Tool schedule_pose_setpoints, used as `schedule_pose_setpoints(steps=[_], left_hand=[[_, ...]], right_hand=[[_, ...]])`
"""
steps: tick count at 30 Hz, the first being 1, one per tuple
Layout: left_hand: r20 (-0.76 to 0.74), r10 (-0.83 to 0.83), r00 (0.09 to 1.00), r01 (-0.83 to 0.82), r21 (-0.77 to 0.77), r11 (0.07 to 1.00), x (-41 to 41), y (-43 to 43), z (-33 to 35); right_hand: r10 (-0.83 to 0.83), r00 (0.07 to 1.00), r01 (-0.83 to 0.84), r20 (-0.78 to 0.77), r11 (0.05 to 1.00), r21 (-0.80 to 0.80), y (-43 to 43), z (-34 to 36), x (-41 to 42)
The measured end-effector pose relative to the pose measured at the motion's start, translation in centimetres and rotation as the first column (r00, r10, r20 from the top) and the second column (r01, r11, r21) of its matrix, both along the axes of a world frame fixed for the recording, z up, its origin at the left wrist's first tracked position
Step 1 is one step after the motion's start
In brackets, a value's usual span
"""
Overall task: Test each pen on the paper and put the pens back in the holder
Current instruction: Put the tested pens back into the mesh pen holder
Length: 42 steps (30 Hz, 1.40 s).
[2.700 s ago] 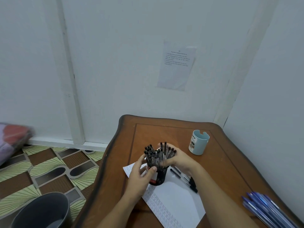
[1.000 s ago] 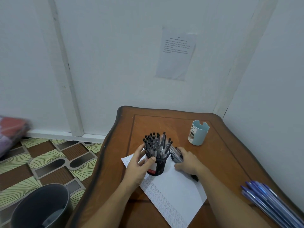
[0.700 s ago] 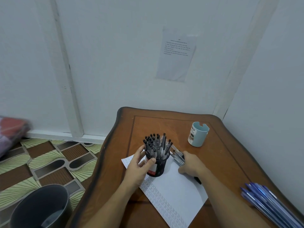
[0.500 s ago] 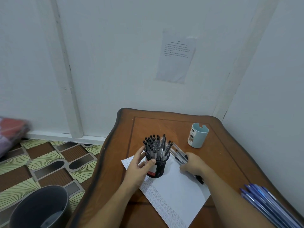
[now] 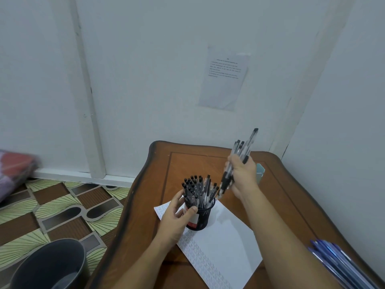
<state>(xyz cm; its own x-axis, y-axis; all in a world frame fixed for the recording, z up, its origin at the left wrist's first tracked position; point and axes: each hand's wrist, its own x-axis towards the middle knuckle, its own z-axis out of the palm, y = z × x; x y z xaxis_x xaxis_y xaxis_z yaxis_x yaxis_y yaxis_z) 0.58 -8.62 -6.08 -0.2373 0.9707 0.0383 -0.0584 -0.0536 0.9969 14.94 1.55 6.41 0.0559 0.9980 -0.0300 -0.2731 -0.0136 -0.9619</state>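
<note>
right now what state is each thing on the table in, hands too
paper, flat on the table, marks along one edge
holder, upright on the paper, packed with pens
black pen bundle, in the air, tilted
left hand, gripping the holder's side
right hand, raised, gripping the black pen bundle
blue cup, mostly hidden behind the right hand
blue pens, lying loose at the table's right edge

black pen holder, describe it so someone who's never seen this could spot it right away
On the brown wooden table, find the white paper sheet. At its far end stands a black mesh holder packed with black-capped pens, gripped by the left hand. Unlike the pale blue cup behind the right hand, which holds a pen bunch, it is black.
</note>
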Motion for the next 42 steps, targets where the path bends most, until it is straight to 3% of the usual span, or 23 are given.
schedule_pose_setpoints(steps=[4,10,15,21,26,28,32,35,37,40,42], left_hand=[[0.006,0.010,1.000,-0.010,0.004,1.000,0.2,0.0,0.1],[-0.010,0.018,1.000,-0.018,-0.006,1.000,0.0,0.1,-0.1],[0.005,0.004,1.000,-0.004,0.011,1.000,0.1,0.1,0.0],[0.009,-0.005,1.000,0.005,0.027,1.000,-0.1,0.2,-0.2],[0.024,-0.014,1.000,0.012,0.042,0.999,-0.2,0.3,-0.5],[0.020,-0.011,1.000,0.010,0.040,0.999,-0.2,0.4,-0.6],[0.029,-0.005,1.000,0.004,0.039,0.999,-0.2,0.4,-0.6],[0.031,-0.015,0.999,0.013,0.047,0.999,-0.1,0.3,-0.5],[0.024,-0.015,1.000,0.014,0.048,0.999,-0.1,0.2,-0.4],[0.023,-0.023,0.999,0.023,0.034,0.999,-0.2,0.2,-0.2],[0.018,-0.026,0.999,0.026,0.022,0.999,-0.2,0.2,-0.3]], right_hand=[[-0.154,0.981,0.142,0.115,0.984,0.107,-1.8,-1.4,-2.8],[-0.269,0.951,0.225,0.154,0.941,0.254,-3.6,-3.9,-4.5],[-0.267,0.904,0.137,0.333,0.921,0.364,-4.1,-6.3,-4.2],[-0.213,0.800,0.060,0.560,0.958,0.279,-4.3,-7.4,-3.6],[-0.173,0.768,-0.036,0.617,0.950,0.311,-4.6,-7.9,-4.0],[-0.169,0.797,-0.054,0.579,0.936,0.347,-4.6,-8.1,-4.0],[-0.022,0.775,-0.215,0.632,0.931,0.296,-4.6,-8.2,-2.8],[0.123,0.630,-0.405,0.767,0.895,0.189,-4.6,-8.2,-0.7],[0.251,0.419,-0.537,0.873,0.844,0.016,-4.4,-7.3,0.5],[0.240,0.185,-0.565,0.953,0.819,-0.096,-2.3,-6.5,0.9],[0.290,0.122,-0.578,0.949,0.799,-0.169,-1.0,-6.9,0.7]])
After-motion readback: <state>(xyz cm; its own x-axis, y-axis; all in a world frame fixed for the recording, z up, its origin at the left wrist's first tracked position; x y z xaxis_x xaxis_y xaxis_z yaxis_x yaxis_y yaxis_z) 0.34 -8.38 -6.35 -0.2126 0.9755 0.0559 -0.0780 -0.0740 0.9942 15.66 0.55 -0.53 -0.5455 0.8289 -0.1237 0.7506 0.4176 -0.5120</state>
